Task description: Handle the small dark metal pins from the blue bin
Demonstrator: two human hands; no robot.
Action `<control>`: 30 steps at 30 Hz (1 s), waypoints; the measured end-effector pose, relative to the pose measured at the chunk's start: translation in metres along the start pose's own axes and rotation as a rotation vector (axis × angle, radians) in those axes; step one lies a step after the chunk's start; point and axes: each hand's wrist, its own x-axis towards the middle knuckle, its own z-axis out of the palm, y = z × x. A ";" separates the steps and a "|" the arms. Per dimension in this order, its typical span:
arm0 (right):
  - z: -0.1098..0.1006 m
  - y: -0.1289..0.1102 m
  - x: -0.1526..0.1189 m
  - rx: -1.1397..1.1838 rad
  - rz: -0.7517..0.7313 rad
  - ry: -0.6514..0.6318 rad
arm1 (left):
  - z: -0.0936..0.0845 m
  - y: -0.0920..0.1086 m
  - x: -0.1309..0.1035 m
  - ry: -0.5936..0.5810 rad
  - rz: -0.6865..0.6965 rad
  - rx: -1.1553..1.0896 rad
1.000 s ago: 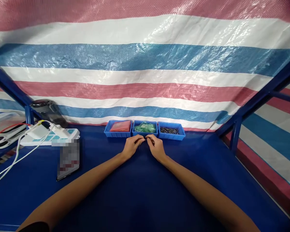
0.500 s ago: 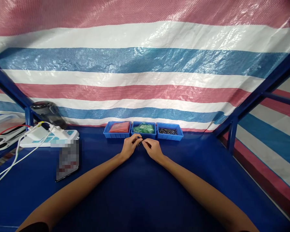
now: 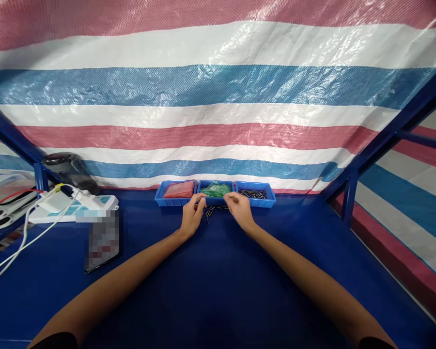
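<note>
A few small dark metal pins are lying loose on the blue tabletop, just in front of the middle of three small blue bins, and the person's two hands are working right beside them. The left hand is resting just left of the pins with its fingertips curled together, apparently pinching something thin, though the piece is too small to make out. The right hand is hovering at the near edge of the bins, between the middle and right ones, its fingers bunched loosely; whether it is holding anything cannot be told. Judging from this, the work is looking to be at an early stage: only a handful of pins is sitting out, no finished pieces are showing on the table, and the bins are looking well stocked. The left bin is holding flat red bags, the middle bin green plastic pieces, and the right bin a heap of dark pins. Farther left, a pixelated phone is lying flat, with a white power strip and white cables beyond it and a dark round container behind. A striped red, white and blue tarpaulin is hanging as the back wall, framed by blue metal posts.
</note>
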 end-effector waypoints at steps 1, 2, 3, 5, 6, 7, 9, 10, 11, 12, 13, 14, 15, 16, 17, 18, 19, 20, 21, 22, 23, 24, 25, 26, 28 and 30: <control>0.003 0.002 -0.004 -0.257 -0.067 -0.085 | 0.000 0.000 0.000 0.005 -0.005 -0.006; 0.006 0.005 -0.008 -0.499 -0.115 -0.158 | 0.000 0.000 0.000 0.005 -0.010 -0.011; 0.008 0.007 -0.011 -0.692 -0.141 -0.209 | 0.000 0.001 0.001 0.003 -0.016 -0.016; 0.009 0.011 -0.014 -0.907 -0.136 -0.256 | 0.001 0.001 0.001 -0.005 -0.024 -0.022; 0.009 0.012 -0.014 -0.940 -0.123 -0.256 | 0.001 0.001 0.001 -0.010 -0.027 -0.025; 0.008 0.012 -0.014 -0.950 -0.112 -0.249 | 0.001 0.001 0.000 -0.013 -0.028 -0.027; 0.007 0.012 -0.013 -1.002 -0.101 -0.243 | 0.001 0.001 0.000 -0.019 -0.026 -0.028; 0.006 0.011 -0.013 -1.037 -0.097 -0.246 | 0.001 0.001 0.000 -0.019 -0.024 -0.026; 0.006 0.011 -0.013 -1.074 -0.093 -0.254 | 0.001 0.001 0.000 -0.019 -0.022 -0.024; 0.006 0.010 -0.013 -1.108 -0.090 -0.266 | 0.001 0.001 0.000 -0.017 -0.020 -0.022; 0.006 0.009 -0.013 -1.137 -0.088 -0.278 | 0.001 0.001 0.000 -0.017 -0.018 -0.021; 0.006 0.009 -0.014 -1.155 -0.085 -0.289 | 0.001 0.001 0.001 -0.017 -0.015 -0.021; 0.006 0.009 -0.014 -1.160 -0.085 -0.297 | 0.001 0.001 0.001 -0.020 -0.012 -0.021; 0.006 0.009 -0.014 -1.160 -0.086 -0.302 | 0.001 0.001 0.001 -0.023 -0.010 -0.021; 0.006 0.009 -0.014 -1.159 -0.090 -0.305 | 0.001 0.001 0.001 -0.027 -0.008 -0.021; 0.006 0.009 -0.014 -1.158 -0.095 -0.308 | 0.001 0.001 0.001 -0.033 -0.006 -0.020; 0.006 0.009 -0.014 -1.157 -0.100 -0.312 | 0.001 0.000 0.001 -0.038 -0.004 -0.019; 0.006 0.009 -0.015 -1.154 -0.106 -0.316 | 0.000 0.000 0.001 -0.042 -0.002 -0.018; 0.006 0.009 -0.015 -1.150 -0.112 -0.321 | 0.000 0.000 0.001 -0.046 0.000 -0.017; 0.007 0.008 -0.016 -1.149 -0.119 -0.327 | 0.000 -0.001 0.001 -0.050 0.004 -0.015; 0.008 0.007 -0.017 -1.141 -0.130 -0.327 | 0.000 -0.001 0.000 -0.051 0.006 -0.014; 0.009 0.006 -0.019 -1.112 -0.152 -0.318 | 0.000 -0.001 0.000 -0.051 0.006 -0.012; 0.010 0.005 -0.020 -1.058 -0.183 -0.299 | 0.000 -0.002 0.000 -0.051 0.006 -0.009; 0.011 0.005 -0.022 -0.973 -0.220 -0.270 | 0.000 -0.002 0.000 -0.052 0.005 -0.007; 0.014 0.005 -0.025 -0.734 -0.287 -0.202 | 0.000 -0.001 0.000 -0.058 0.002 0.001; 0.017 0.007 -0.029 -0.472 -0.300 -0.163 | 0.000 0.000 0.001 -0.074 0.003 0.015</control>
